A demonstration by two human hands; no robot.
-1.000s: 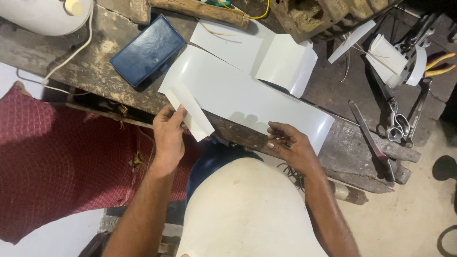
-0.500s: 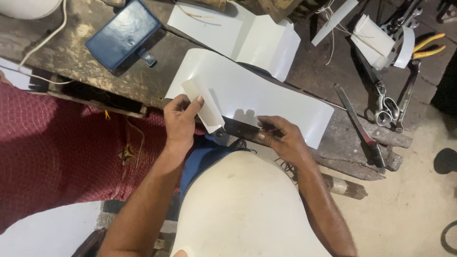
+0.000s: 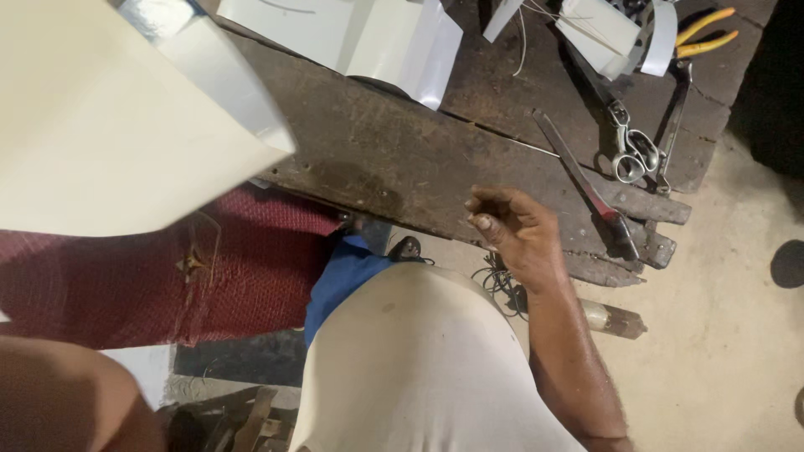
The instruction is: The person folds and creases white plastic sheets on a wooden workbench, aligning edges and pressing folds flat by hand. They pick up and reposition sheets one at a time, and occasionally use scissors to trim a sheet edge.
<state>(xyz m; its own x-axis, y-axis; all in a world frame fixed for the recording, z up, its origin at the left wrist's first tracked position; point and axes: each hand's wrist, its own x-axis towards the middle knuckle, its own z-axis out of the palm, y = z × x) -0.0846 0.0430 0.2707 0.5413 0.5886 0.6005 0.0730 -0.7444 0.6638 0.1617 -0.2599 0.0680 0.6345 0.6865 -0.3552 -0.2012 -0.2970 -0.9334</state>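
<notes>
A large cream-white sheet [image 3: 109, 125] is raised close to the camera and fills the upper left, with a shiny folded strip along its top edge. My left hand is hidden; only my left forearm [image 3: 59, 402] shows at the bottom left. My right hand [image 3: 515, 234] hovers over the front edge of the dark wooden workbench [image 3: 402, 159], fingers loosely curled, holding nothing.
More white sheet pieces [image 3: 352, 33] lie at the back of the bench. Scissors [image 3: 628, 142], yellow-handled pliers [image 3: 703, 33] and a long metal bar [image 3: 578, 180] lie at the right end. A red woven cloth [image 3: 126, 285] lies under the bench at left.
The white sheet has come off the bench and up toward the camera at left. My right hand has let go of it and now hangs free at the bench edge.
</notes>
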